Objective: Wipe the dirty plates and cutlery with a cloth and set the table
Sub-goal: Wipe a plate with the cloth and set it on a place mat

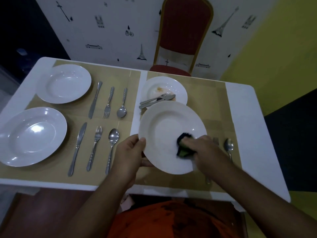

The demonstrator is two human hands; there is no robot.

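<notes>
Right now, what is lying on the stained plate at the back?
Cutlery lies bunched on the stained plate, handles over its left rim: a fork and knife show. The held plate covers its near edge.

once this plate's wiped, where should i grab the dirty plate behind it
Take the dirty plate by its bare right rim, coming in from the right. The cutlery lying on it has its handles sticking out over the left rim, and the held plate hides its near edge in this view. Lifting it level should keep the cutlery from sliding.
</notes>
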